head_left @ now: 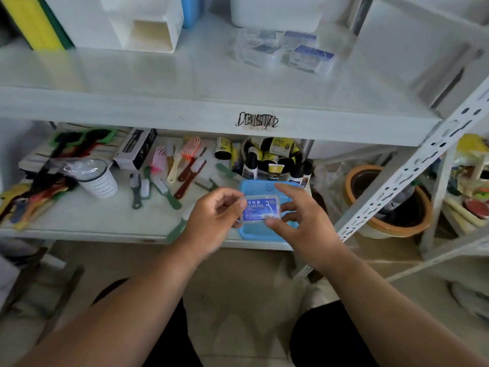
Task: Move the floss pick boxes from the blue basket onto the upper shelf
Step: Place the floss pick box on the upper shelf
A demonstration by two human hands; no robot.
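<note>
Floss pick box point(260, 209) held between both hands above the blue basket point(254, 186).
Left hand point(211, 221) pinches its left end, right hand point(301, 221) its right; long axis runs left-right, label up.

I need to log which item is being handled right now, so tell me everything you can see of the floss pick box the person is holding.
The floss pick box is a small, flat, rounded-corner rectangle of clear plastic with a blue label bearing white print and a floss pick drawing. It looks closed, label facing the camera, roughly level. It is held above the blue basket at the lower shelf's front, pinched between both hands: left hand fingertips on its left edge, right hand thumb and fingers on its right and lower edges.
</note>
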